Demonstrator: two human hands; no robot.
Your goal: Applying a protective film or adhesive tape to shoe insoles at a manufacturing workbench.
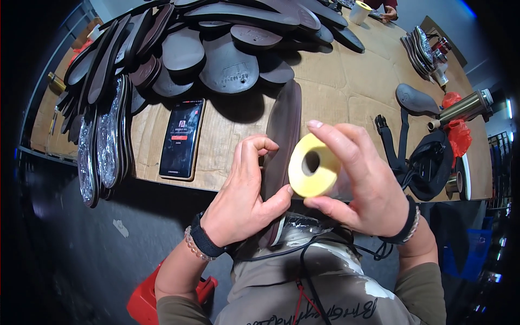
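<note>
Yellow tape roll, pinched by right hand above table edge; left hand pressing dark sole with thumb touching roll; phone, sole pile behind.

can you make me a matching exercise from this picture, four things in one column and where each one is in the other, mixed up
Things:
1. yellow tape roll
2. phone
3. dark shoe sole
4. black bag

Places:
A. flat on the table, left of the hands
B. on the table at the far right
C. between the right hand's thumb and fingers
D. standing on edge beside the left hand

Pairs: 1-C, 2-A, 3-D, 4-B
</note>
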